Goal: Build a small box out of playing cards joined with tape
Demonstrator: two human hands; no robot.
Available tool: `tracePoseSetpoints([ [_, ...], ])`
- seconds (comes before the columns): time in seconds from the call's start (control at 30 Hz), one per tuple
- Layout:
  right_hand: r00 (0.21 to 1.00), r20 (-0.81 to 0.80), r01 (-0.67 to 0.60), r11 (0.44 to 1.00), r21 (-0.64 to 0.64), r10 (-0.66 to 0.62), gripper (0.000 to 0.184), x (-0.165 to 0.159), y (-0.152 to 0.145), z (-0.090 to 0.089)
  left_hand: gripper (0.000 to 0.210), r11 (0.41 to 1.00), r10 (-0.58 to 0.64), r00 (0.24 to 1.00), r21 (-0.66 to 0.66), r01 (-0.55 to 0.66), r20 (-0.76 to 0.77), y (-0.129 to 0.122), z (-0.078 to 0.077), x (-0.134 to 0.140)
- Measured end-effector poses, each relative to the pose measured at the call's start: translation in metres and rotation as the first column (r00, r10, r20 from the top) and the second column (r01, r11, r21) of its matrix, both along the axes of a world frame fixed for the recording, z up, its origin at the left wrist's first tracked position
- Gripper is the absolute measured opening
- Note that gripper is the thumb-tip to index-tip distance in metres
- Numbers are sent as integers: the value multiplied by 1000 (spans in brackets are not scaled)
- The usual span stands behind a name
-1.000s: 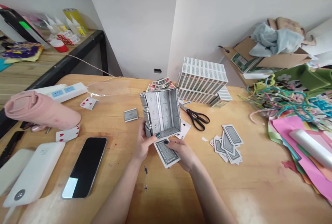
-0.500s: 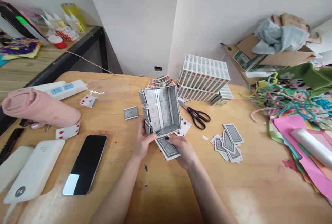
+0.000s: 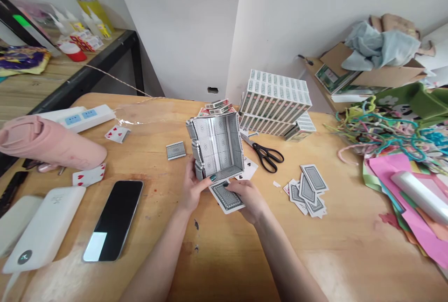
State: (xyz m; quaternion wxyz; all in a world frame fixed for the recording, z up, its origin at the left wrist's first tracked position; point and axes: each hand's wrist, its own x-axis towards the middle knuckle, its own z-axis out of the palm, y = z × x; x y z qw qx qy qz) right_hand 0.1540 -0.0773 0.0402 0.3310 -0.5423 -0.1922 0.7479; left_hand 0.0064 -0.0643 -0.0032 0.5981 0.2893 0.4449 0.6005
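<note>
An open box made of grey-backed playing cards [image 3: 220, 143] is tilted so its inside faces me. My left hand [image 3: 193, 190] is closed around its lower left corner, thumb on the near edge. Between the thumb and fingers of my right hand [image 3: 249, 197] is a playing card [image 3: 227, 198], back side up, just under the box's near edge. Whether it touches the box I cannot tell. A black-handled pair of scissors [image 3: 268, 155] lies right of the box. Further right is a loose pile of playing cards [image 3: 308, 192]. A folded card [image 3: 175, 150] lies to the left.
Stacked card packs [image 3: 275, 101] stand behind the scissors. At left are a pink tumbler [image 3: 56, 143], a power strip [image 3: 87, 117], a phone [image 3: 114, 220] and a white power bank [image 3: 45, 227]. Tangled yarn [image 3: 402, 127] and coloured paper [image 3: 395, 176] lie at right.
The view has shifted slightly. The card in my right hand has turned a little; both hands keep their holds, and the box stays nearly in place.
</note>
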Motion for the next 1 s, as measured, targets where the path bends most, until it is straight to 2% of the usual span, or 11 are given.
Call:
tracePoseSetpoints([
  [0.27,998,-8,66,997,43,-65,22,-7,-11,-5,67,1000,-26,1000,10,26,-8,-1,-2,-1],
  [0.43,996,-83,-31,999,16,32,19,-6,-9,-2,65,999,-37,999,1,37,-10,-2,2,-1],
  [0.57,985,-141,-105,994,-12,102,19,0,-6,-7,63,998,-51,998,30,52,-41,-3,3,-2],
  [0.83,960,-210,-197,980,-38,184,16,7,0,-24,62,990,-61,996,122,68,-63,0,-13,-5],
  [1.0,950,-213,-243,969,-47,228,17,9,4,-22,57,988,-67,995,133,76,-70,-2,-16,-6],
])
